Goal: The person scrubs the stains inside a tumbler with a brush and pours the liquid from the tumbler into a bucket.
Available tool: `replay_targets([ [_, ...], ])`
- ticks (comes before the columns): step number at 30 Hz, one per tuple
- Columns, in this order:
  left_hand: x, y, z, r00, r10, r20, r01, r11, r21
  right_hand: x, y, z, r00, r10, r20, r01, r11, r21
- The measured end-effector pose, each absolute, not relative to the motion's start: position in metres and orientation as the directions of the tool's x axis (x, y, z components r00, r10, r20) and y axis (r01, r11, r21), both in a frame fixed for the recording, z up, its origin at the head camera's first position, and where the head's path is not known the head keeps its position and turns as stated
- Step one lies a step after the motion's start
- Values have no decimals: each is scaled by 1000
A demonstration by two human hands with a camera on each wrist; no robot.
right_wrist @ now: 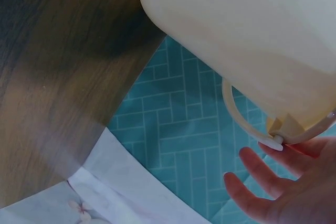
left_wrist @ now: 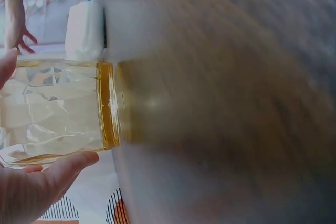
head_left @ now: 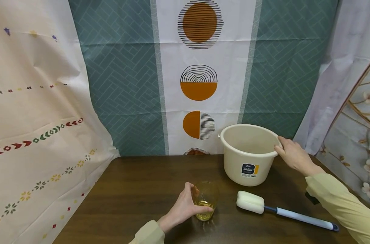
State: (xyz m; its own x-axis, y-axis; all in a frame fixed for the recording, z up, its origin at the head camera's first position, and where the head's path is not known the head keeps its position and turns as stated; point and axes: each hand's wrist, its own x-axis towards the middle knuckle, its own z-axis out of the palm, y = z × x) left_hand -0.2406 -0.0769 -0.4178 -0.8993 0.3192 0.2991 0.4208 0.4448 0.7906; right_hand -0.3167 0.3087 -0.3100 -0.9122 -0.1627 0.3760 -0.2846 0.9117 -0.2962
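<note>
My left hand (head_left: 185,206) holds a clear faceted drinking glass (head_left: 208,193) with an amber base, thumb and fingers on opposite sides. The glass (left_wrist: 58,111) stands upright at the tabletop, its base touching or very close to the wood. At the right, my right hand (head_left: 294,156) is at the rim of a cream plastic bucket (head_left: 244,167). In the right wrist view its fingers (right_wrist: 262,174) are spread and loosely bent beside the bucket's handle joint (right_wrist: 281,135). The thumb is hidden there. The bucket stands upright.
A sponge brush with a white foam head (head_left: 250,202) and a pale blue handle (head_left: 305,218) lies in front of the bucket. Brown wooden table (head_left: 136,189) runs back to a patterned curtain (head_left: 127,84). More printed cloth hangs at the left (head_left: 44,112) and right.
</note>
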Motion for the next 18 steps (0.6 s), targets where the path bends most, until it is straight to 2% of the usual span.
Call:
replay_targets([
  [10, -241, -81, -419, -893, 326, 311, 436, 457, 775, -317, 308, -309, -913, -161, 374, -281, 914, -293],
  [18, -241, -83, -419, -901, 341, 268, 411, 473, 779, -317, 309, -310, -912, -162, 376, -282, 915, -290],
])
